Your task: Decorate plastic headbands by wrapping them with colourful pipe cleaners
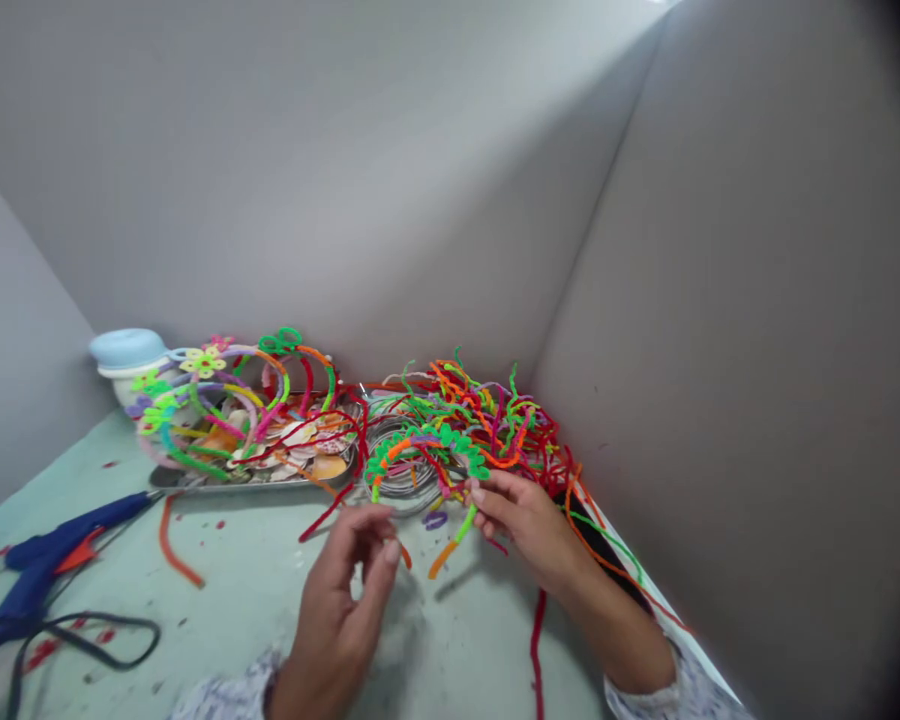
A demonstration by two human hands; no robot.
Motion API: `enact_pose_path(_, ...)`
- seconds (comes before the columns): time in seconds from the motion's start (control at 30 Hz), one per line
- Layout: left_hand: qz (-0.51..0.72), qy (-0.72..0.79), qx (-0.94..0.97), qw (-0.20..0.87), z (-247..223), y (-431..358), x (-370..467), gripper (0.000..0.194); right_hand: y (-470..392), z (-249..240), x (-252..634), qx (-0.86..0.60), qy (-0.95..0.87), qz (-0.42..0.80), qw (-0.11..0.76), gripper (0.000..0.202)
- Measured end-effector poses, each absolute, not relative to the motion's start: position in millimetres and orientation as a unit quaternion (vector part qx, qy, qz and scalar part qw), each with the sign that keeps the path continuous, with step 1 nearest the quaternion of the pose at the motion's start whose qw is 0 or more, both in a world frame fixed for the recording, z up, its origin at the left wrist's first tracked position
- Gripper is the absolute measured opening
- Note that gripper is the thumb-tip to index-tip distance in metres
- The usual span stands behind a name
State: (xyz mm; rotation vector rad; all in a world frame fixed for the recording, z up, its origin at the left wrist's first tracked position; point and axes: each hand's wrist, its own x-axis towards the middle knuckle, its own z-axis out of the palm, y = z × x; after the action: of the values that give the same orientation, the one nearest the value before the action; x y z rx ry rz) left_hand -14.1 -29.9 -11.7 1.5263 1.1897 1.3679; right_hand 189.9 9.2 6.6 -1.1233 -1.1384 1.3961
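Note:
A headband (439,440) wrapped in orange, purple and green pipe cleaner, with green loops along its arch, is upright at the middle. My right hand (514,515) pinches it near its right end, above the green and orange tip. Close to its left end is my left hand (356,570), fingers curled with a gap between thumb and forefinger; an orange tip shows just beyond the thumb. Whether the left fingers hold anything is hard to see. Behind the headband lie coiled silver wire rings (397,465) and a tangled heap of coloured pipe cleaners (495,410).
Finished-looking headbands (232,400) with flowers stand on a metal tray (247,487) of shells at the left. A blue-lidded jar (129,360) is behind them. A blue glue gun (52,560) with a cord lies front left. Walls enclose the table (232,620).

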Motion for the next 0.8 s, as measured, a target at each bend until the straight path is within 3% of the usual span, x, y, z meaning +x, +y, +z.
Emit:
enact_pose_path(0.2,0.479,0.439,0.519,0.555,10,-27,14,0.032,-4,7,170,-0.447,-0.547,0.558,0.436,0.012)
enact_pose_path(0.37,0.483,0.472,0.515,0.528,13,-7,22,0.02,-7,3,165,-0.454,-0.557,0.563,0.407,0.011)
enact_pose_path(0.53,0.496,0.471,0.498,0.533,5,-1,21,0.02,-8,3,164,-0.472,-0.561,0.552,0.397,0.014)
enact_pose_path(0.63,0.492,0.475,0.502,0.529,5,1,20,0.019,-9,8,164,-0.514,-0.567,0.489,0.419,0.023)
enact_pose_path(0.8,0.465,0.485,0.519,0.528,2,4,18,0.023,-9,10,167,-0.538,-0.624,0.385,0.414,0.013)
